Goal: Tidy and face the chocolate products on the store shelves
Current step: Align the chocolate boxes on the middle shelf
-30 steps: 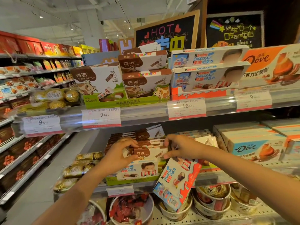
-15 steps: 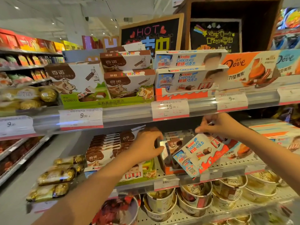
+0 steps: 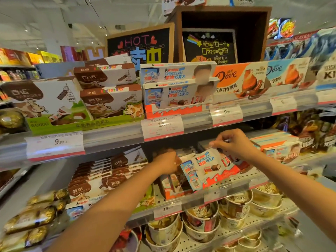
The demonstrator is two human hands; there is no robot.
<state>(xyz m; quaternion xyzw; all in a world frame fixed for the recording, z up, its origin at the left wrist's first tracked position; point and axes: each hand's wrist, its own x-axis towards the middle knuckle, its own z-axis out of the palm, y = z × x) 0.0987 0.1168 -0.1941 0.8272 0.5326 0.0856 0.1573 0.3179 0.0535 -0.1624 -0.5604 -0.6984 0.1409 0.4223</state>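
A white, blue and orange Kinder chocolate box [image 3: 207, 168] hangs tilted over the middle shelf, above an orange Kinder display tray [image 3: 174, 193] holding upright packs. My right hand [image 3: 234, 144] pinches the box's top edge from above. At the box's left end my left hand [image 3: 167, 162] is curled against the tray's packs; its fingers are hidden, so I cannot tell what it holds. Brown-and-white Bainuo boxes [image 3: 91, 180] lie stacked to the left on the same shelf.
The upper shelf carries Bainuo boxes [image 3: 109, 100], Kinder boxes [image 3: 178, 95] and Dove boxes [image 3: 240, 77] behind a price-tag rail [image 3: 161, 126]. Gold-wrapped packs [image 3: 31, 217] sit lower left. Paper cups [image 3: 201, 222] fill the shelf below. Flat boxes [image 3: 276, 146] lie right of my right hand.
My right hand has carried the Kinder box up from below the shelf edge and right to the tray. My left hand left the Bainuo stack and moved right to the tray. The view shifted right.
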